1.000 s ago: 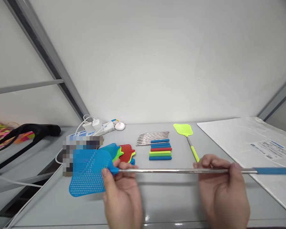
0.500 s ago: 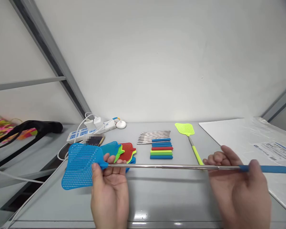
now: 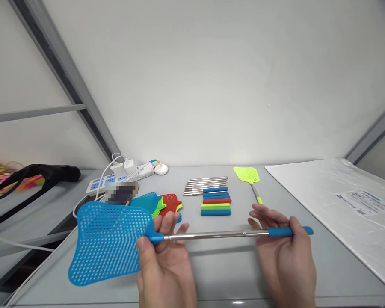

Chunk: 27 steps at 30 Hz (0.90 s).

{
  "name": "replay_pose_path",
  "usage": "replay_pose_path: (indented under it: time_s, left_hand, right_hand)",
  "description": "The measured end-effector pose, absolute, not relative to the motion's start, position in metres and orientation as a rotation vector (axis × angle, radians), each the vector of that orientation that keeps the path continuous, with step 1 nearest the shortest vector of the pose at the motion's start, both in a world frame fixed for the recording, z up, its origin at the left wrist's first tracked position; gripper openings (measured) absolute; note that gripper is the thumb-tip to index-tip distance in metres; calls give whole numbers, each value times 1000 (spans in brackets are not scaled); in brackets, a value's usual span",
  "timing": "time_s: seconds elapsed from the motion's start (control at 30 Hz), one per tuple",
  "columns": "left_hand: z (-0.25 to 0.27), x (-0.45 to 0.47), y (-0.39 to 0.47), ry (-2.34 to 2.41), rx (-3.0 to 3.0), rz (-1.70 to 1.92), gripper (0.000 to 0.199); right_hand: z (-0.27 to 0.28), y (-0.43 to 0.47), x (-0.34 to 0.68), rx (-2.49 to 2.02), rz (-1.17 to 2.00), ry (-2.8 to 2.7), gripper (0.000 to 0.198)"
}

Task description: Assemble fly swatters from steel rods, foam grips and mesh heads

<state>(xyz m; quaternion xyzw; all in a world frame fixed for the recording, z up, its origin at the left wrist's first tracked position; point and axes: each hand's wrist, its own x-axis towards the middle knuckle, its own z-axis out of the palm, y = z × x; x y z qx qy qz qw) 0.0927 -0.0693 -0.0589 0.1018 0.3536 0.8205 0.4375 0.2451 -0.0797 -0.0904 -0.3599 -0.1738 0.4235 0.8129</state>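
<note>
A blue fly swatter (image 3: pixel 111 239) with a telescopic metal rod lies level across both hands, above the table. My left hand (image 3: pixel 167 265) grips it at the neck, thumb on the base of the perforated head. Around the blue handle, at the rod's other end, my right hand (image 3: pixel 284 256) is closed, with its thumb on top. Behind the swatter lie several coloured handle sleeves (image 3: pixel 216 206) in a stack of rows, and several metal rods (image 3: pixel 205 185). Loose swatter heads (image 3: pixel 147 203) in blue, green and red overlap near my left hand.
A yellow-green fly swatter (image 3: pixel 247 174) lies behind my right hand. White wrapped sheets (image 3: pixel 327 188) cover the right side. A power strip (image 3: pixel 104 182) with cables, a phone with a blurred screen (image 3: pixel 122 193) and a black curved frame (image 3: pixel 48 179) are at left.
The swatter's rod has become much shorter. My right hand has moved left with the handle, and my left hand has shifted slightly right and down.
</note>
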Motion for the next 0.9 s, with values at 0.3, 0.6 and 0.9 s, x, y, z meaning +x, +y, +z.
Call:
replay_pose_path:
  time_s: [0.3, 0.6, 0.9]
  left_hand:
    - [-58, 95, -69, 840, 241, 2044, 30]
    - [-52, 53, -46, 794, 128, 1942, 25]
    - [-44, 30, -35, 837, 122, 2098, 33]
  right_hand:
    - [-84, -83, 254, -777, 925, -401, 35]
    - [-96, -94, 286, -1127, 822, -701, 22]
    - [-81, -102, 264, -1387, 484, -1273, 29]
